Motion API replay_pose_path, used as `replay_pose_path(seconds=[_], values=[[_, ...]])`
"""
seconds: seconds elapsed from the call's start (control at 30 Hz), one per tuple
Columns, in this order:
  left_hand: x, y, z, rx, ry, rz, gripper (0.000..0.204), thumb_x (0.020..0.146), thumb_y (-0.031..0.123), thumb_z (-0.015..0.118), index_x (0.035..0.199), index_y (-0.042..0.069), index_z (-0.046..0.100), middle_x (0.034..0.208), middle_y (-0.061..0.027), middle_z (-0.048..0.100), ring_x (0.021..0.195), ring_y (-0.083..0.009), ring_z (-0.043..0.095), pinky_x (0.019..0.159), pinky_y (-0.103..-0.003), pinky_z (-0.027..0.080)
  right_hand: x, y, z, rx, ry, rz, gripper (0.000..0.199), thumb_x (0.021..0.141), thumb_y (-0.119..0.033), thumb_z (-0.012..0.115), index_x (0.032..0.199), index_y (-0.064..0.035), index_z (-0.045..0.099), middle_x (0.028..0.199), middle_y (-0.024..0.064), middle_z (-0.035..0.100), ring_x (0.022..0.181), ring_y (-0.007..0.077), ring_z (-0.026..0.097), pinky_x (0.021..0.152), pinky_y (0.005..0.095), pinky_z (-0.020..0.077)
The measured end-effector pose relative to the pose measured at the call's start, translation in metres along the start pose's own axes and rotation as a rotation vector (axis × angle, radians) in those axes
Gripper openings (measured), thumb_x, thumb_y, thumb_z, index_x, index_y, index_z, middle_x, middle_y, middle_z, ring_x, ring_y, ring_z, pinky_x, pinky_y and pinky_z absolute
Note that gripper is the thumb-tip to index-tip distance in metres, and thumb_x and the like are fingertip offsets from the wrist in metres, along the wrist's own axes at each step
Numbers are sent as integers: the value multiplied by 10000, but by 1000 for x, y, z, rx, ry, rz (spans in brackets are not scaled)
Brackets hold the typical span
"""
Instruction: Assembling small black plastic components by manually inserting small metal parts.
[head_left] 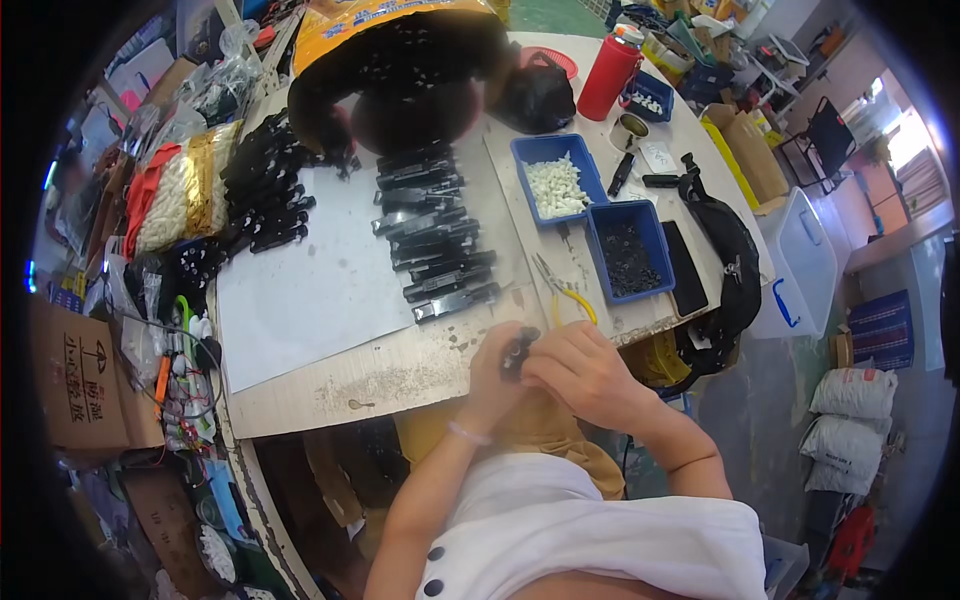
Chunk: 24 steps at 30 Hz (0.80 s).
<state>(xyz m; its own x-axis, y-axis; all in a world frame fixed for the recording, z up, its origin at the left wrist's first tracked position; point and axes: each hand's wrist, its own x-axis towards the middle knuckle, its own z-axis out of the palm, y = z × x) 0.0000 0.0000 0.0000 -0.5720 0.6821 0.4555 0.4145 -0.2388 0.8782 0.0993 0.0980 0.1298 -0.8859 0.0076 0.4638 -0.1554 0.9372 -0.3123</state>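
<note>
Close to my body, at the table's front edge, my left hand is closed around a small black plastic part. My right hand pinches at the same part from the other side; its fingertips hide whatever finer piece may be there. Just beyond the hands lie pliers with yellow handles. A row of long black plastic parts runs away from me on the table. To the right, one blue bin holds small white pieces and another blue bin holds small black pieces.
A yellow sack spills black parts at the table's far side. More black parts are heaped at the left. A red thermos, a metal cup, a flat black slab and a black bag stand or lie at the right.
</note>
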Motion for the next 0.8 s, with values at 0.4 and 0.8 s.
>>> replay_pose_path(seconds=[0.4,0.8], values=[[2,6,2,-65,-10,13,541,677,17,709,1152,83,459,1056,-130,575,902,-262,606,738,-318,508,-33,-4,31,-161,319,-106,183,700,-106,707,868,-68,645,888,23,586,772,185,549,718,320,385],[0,7,1,4,11,-13,553,682,4,711,1163,80,449,1090,-132,559,921,-255,603,748,-322,517,-5,-21,5,-38,66,247,164,701,-100,703,839,-92,615,900,21,552,953,238,477,864,379,320]])
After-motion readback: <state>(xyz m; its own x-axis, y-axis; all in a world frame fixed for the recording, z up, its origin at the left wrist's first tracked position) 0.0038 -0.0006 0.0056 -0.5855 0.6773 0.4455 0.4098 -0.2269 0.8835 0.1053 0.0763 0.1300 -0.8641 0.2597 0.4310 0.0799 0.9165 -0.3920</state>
